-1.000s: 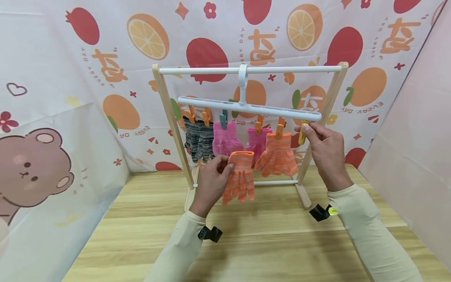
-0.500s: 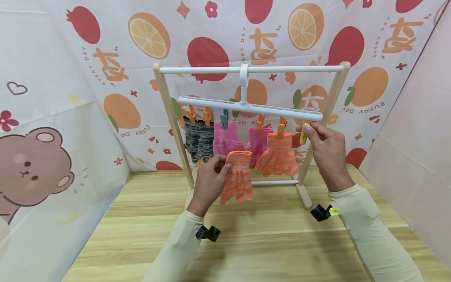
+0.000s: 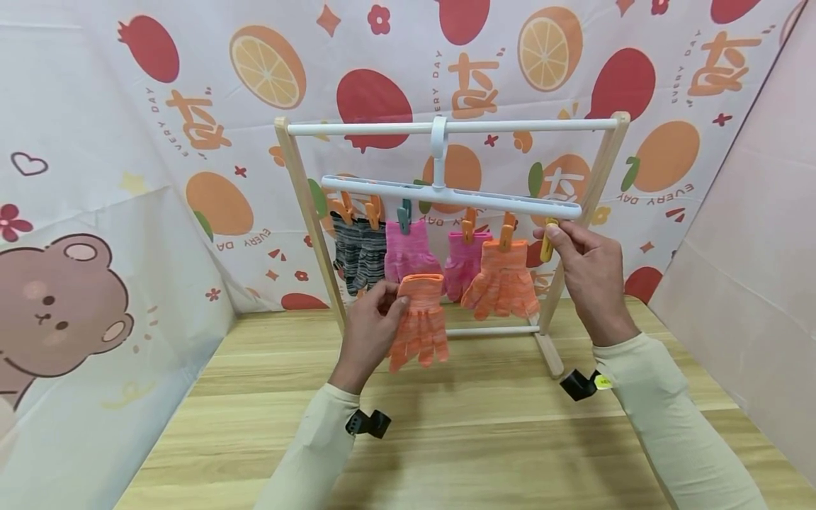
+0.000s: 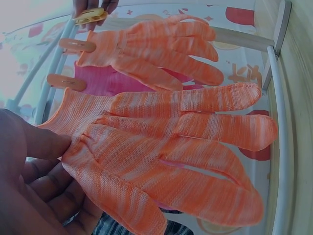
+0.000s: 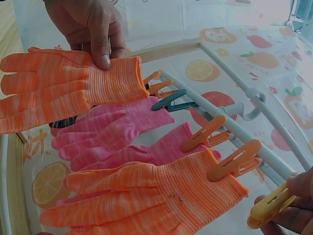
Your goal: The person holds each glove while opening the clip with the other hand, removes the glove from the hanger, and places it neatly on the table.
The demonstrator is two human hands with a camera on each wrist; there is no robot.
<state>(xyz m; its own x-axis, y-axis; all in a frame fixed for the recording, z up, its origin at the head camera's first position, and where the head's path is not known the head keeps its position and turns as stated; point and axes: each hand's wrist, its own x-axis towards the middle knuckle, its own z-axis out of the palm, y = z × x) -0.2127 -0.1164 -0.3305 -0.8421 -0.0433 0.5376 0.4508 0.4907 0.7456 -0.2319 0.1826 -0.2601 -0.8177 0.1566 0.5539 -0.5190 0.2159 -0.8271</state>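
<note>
My left hand (image 3: 370, 329) pinches an orange knit glove (image 3: 421, 319) near its cuff, thumb on top. The glove hangs fingers down in front of the rack. At the hanger's right end my right hand (image 3: 589, 273) pinches a yellow clothespin (image 3: 547, 241) just under the white hanger bar (image 3: 497, 203). Left of that clothespin, a second orange glove (image 3: 503, 283) hangs from an orange clothespin (image 5: 234, 160). Two pink gloves (image 3: 408, 248) hang further along, one from a teal clothespin (image 5: 170, 100). Grey-and-black striped gloves (image 3: 360, 248) hang at the far left from orange clothespins.
The hanger hooks over the white top rail (image 3: 523, 125) of a wooden rack and tilts down to the right. The rack's wooden foot (image 3: 550, 355) stands on a wood-grain table (image 3: 484, 446). A fruit-print cloth (image 3: 191, 64) covers the wall close behind.
My left hand has moved a little to the left with the orange glove, uncovering more of the pink glove behind. The right hand stays at the yellow clothespin.
</note>
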